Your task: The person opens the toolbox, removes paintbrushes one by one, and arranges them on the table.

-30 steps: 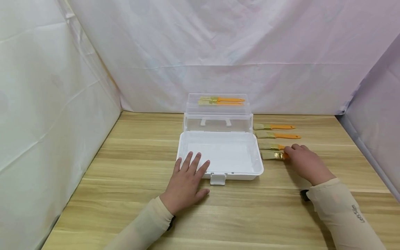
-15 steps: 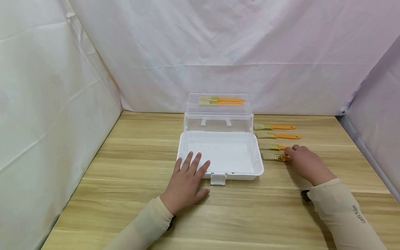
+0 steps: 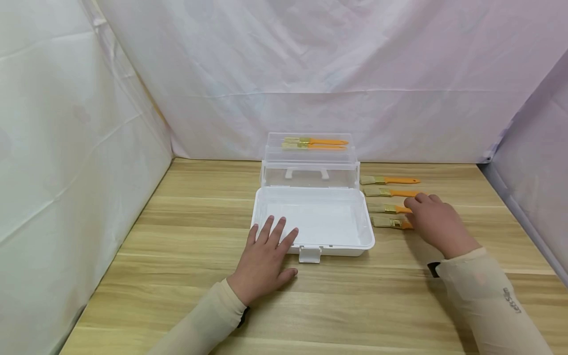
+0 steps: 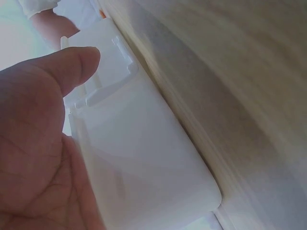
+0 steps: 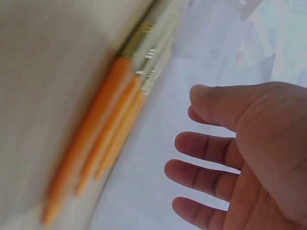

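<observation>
My left hand [image 3: 264,264] lies with spread fingers over the front left rim of an open white plastic box [image 3: 339,247]. In the left wrist view its thumb is beside the latch [image 4: 115,76] and front wall. My right hand [image 3: 439,224] hovers over the handle ends of several flat paintbrushes lying in a column right of the box. The nearest paintbrush [image 3: 392,223] has bristles toward the box; its handle end is hidden behind the hand. In the right wrist view the fingers are loosely bent, apart from the orange handles [image 5: 91,129], holding nothing.
Two more paintbrushes [image 3: 326,142] lie on the raised clear upper part [image 3: 310,157] of the box at the back. A white handle [image 3: 306,172] is on the box. White cloth walls [image 3: 310,59] surround the wooden table [image 3: 199,207].
The nearest paintbrush has turned slightly, its handle end now a little nearer me. My right hand has let go of it and risen slightly away. The left hand has stayed put.
</observation>
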